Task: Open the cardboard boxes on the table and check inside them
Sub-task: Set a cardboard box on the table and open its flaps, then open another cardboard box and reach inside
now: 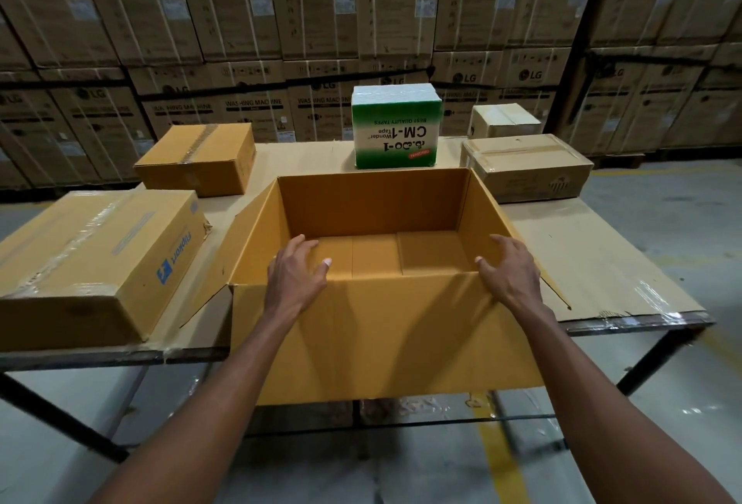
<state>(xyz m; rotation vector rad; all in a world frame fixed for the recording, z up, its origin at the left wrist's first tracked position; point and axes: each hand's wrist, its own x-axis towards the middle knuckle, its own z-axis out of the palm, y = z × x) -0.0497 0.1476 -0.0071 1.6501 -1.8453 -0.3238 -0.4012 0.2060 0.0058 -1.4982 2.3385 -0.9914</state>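
In front of you the large open box (373,218) sits upright at the table's near edge, flaps folded out and interior bare, ringed by five closed boxes: two taped brown ones (96,258) to its left, a green-and-white tape carton (395,130) behind, two pale ones (526,166) to its right.

Stacked washing machine cartons (313,2) wall off the back, strapped in white bands. Grey concrete floor (662,230) carries a yellow painted line (502,459).
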